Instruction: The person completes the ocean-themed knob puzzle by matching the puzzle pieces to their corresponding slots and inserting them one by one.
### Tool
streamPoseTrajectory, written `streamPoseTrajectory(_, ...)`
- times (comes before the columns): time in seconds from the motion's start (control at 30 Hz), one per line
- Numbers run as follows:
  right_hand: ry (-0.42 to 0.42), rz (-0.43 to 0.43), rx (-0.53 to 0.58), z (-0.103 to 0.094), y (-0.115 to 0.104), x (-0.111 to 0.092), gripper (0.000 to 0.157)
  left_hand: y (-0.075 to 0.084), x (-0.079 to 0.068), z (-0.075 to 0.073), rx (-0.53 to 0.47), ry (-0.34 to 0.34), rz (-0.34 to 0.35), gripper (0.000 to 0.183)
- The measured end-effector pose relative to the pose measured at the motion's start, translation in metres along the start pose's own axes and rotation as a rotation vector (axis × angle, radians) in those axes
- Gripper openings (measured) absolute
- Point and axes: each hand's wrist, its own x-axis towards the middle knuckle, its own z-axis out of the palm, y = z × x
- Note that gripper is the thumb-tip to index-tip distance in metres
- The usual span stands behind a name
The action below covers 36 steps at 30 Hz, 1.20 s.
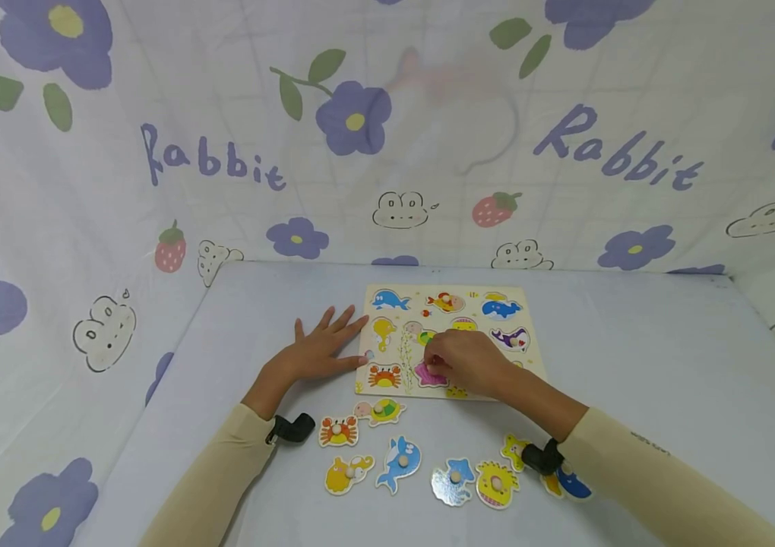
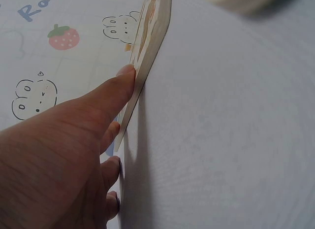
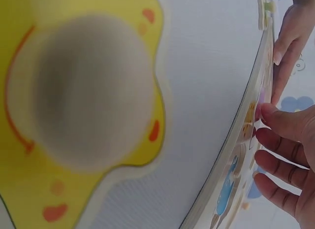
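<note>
A wooden puzzle board (image 1: 418, 295) with sea-animal pictures lies flat on the table. My right hand (image 1: 471, 363) is over its lower middle, with thumb and index finger pinching a pink shell-like piece (image 1: 431, 374) at the board's surface. The hand hides part of that piece and nearby pictures. In the right wrist view, the right hand's other fingers (image 3: 280, 167) are spread beside the board. My left hand (image 1: 322, 351) is spread flat at the left edge, its thumb (image 2: 115, 91) and a fingertip touching the board. A red fish piece (image 1: 447, 302) and a purple whale piece (image 1: 510, 339) sit on the board.
Loose knobbed pieces lie in front of the board: a turtle (image 1: 384, 412), crab (image 1: 338, 431), seahorse (image 1: 343, 477), dolphin (image 1: 397, 467), blue octopus-like piece (image 1: 452, 486), pufferfish (image 1: 497, 486), and yellow starfish (image 1: 514, 450). A blue whale piece (image 1: 574, 486) is partly under the right forearm.
</note>
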Motion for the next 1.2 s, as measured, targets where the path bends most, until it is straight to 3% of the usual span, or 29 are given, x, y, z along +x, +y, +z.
streamPoseTrajectory(0.37, -0.027, 0.041, 0.001, 0.002, 0.000, -0.001, 0.013, 0.003, -0.001, -0.003, -0.001, -0.004, 0.013, 0.082)
streamPoseTrajectory(0.57, -0.039, 0.044, 0.026, -0.009, 0.006, -0.009, 0.025, 0.001, 0.001, -0.002, 0.014, -0.009, 0.003, 0.082)
streamPoseTrajectory(0.93, 0.058, 0.065, 0.012, -0.042, 0.013, -0.066, 0.030, -0.002, 0.002, 0.000, -0.002, -0.003, -0.001, 0.082)
streamPoseTrajectory(1.2, 0.078, 0.140, 0.048, -0.043, 0.024, -0.118, 0.022, 0.007, -0.001, -0.002, -0.013, -0.008, -0.002, 0.081)
